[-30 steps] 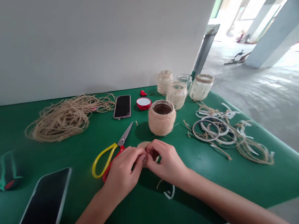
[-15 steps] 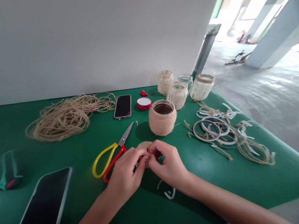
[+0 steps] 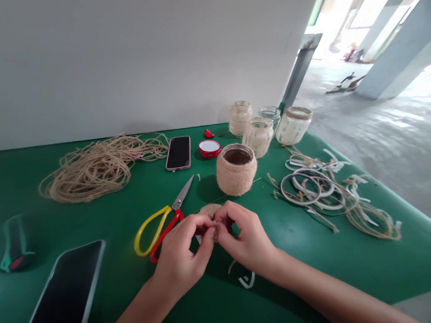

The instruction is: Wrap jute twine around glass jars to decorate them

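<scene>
Head view: left hand (image 3: 185, 248) and right hand (image 3: 246, 232), fingertips narrowed in a pinch, hold a partly hidden beige twine piece (image 3: 209, 209) on the green counter (image 3: 301, 254), before the twine-wrapped jar (image 3: 236, 177), near the scissors (image 3: 177, 204).

On the table (image 3: 121, 218), a twine heap (image 3: 93, 171) is lying far left, a small phone (image 3: 178, 153) and then a lid (image 3: 210, 149) following rightward. Four jars (image 3: 257, 138) are standing far right, a fifth jar (image 3: 236, 172) before them, a ring tangle (image 3: 319, 189) right of that. A larger phone (image 3: 62, 297) is lying near left, a cutter (image 3: 15, 244) left of its far end. Scissors (image 3: 176, 203) are lying between that phone and the left hand (image 3: 186, 248), which is meeting the right hand (image 3: 246, 236) at a twine piece (image 3: 209, 210) before the fifth jar.
</scene>
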The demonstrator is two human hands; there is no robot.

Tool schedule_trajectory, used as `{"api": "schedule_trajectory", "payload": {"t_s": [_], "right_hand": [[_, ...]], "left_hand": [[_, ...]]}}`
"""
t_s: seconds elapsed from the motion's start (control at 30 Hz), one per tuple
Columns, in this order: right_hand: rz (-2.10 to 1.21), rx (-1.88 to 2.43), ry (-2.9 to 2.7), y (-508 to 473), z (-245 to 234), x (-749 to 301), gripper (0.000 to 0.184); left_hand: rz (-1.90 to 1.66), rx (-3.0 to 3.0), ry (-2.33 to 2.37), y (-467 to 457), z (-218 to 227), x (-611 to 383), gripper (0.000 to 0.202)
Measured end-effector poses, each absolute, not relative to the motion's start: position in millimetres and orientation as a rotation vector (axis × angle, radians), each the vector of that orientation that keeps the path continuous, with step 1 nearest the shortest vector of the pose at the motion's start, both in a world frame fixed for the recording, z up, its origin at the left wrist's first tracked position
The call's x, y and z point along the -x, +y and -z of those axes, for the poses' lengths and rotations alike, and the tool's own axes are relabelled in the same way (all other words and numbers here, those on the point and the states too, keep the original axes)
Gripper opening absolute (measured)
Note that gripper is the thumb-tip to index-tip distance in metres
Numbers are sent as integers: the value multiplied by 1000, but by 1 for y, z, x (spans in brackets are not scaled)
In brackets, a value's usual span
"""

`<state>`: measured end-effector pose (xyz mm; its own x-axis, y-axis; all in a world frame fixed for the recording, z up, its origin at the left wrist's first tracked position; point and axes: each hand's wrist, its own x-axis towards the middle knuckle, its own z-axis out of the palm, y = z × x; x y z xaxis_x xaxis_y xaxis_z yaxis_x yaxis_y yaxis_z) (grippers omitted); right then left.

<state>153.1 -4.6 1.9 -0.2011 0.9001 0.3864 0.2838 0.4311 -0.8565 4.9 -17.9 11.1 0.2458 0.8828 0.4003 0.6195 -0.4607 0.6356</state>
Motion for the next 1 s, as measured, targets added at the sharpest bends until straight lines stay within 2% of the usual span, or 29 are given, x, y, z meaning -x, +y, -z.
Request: {"api": "schedule_trajectory", "payload": {"t_s": [0.4,1.0], "right_hand": [[-631,972,-1859,-4,-4,-155,7],[-920,979,-1680,-6,-10,-152,11]], "left_hand": [[-1050,-2217,1403,-16,-15,-6,5],[-1031,-2112,1426,-16,-18,-4,9]]}}
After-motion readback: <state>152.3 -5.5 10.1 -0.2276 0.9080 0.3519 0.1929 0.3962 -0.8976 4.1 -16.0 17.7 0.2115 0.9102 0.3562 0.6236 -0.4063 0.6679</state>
